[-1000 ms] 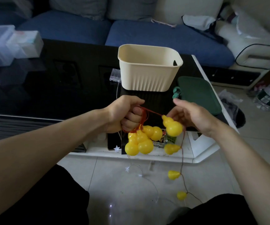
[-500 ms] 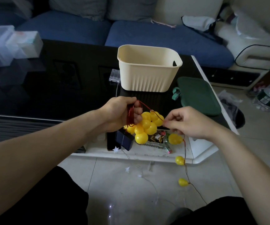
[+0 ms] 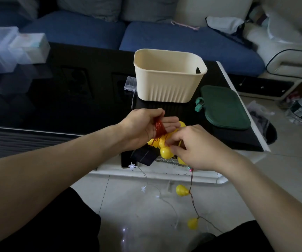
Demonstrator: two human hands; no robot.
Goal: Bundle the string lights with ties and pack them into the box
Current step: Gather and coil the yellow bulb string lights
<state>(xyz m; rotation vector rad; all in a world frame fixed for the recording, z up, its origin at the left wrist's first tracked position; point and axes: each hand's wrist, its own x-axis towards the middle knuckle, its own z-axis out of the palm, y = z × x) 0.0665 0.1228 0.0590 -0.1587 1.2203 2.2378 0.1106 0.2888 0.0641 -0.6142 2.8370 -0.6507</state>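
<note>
Moved in: right hand (image 3: 199, 148) now pinching red wire (image 3: 159, 126) beside left hand (image 3: 144, 127), which grips the coil. Winding nearly finished; two bulbs (image 3: 182, 190) left hanging

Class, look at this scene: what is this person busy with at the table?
A person is gathering a string of yellow bulb lights. The left hand holds coils of red wire with a cluster of bulbs below it, while the right hand pinches at the cluster. Two bulbs hang loose toward the floor. The cream box on the black table looks empty, its green lid beside it.
</note>
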